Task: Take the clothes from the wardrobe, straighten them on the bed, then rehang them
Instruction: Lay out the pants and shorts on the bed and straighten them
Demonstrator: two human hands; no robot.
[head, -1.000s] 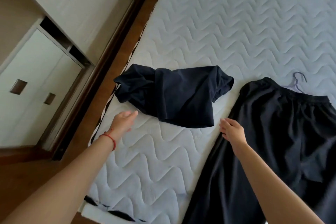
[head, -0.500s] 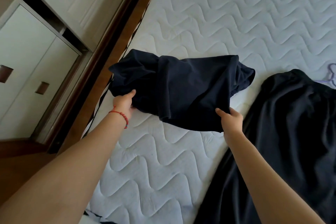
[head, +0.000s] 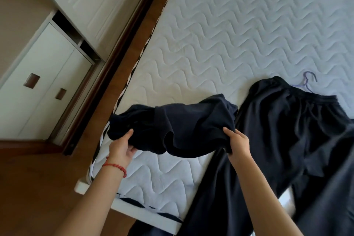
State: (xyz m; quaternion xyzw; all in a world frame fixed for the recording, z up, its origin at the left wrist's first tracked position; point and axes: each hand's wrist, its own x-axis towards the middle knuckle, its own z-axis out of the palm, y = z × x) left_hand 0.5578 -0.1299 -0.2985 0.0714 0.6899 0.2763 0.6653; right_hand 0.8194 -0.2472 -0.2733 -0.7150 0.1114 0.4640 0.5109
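Note:
A crumpled dark navy garment (head: pixel 178 124) hangs between my two hands just above the near left corner of the quilted white mattress (head: pixel 239 30). My left hand (head: pixel 121 146), with a red bead bracelet on the wrist, grips its left lower edge. My right hand (head: pixel 238 142) grips its right lower edge. To the right, black trousers (head: pixel 283 140) lie spread flat on the mattress, their legs running off the near edge. A thin purple hanger (head: pixel 308 81) pokes out beyond the trousers' waistband.
A white wardrobe (head: pixel 46 84) with recessed brown handles stands at the left, beside a dark wooden bed frame (head: pixel 134 38). Brown wood floor (head: pixel 38 188) fills the lower left. The far part of the mattress is bare.
Both hands went from hovering open near the navy garment to gripping its lower edge and lifting it off the mattress, toward me. The view shifted back and left.

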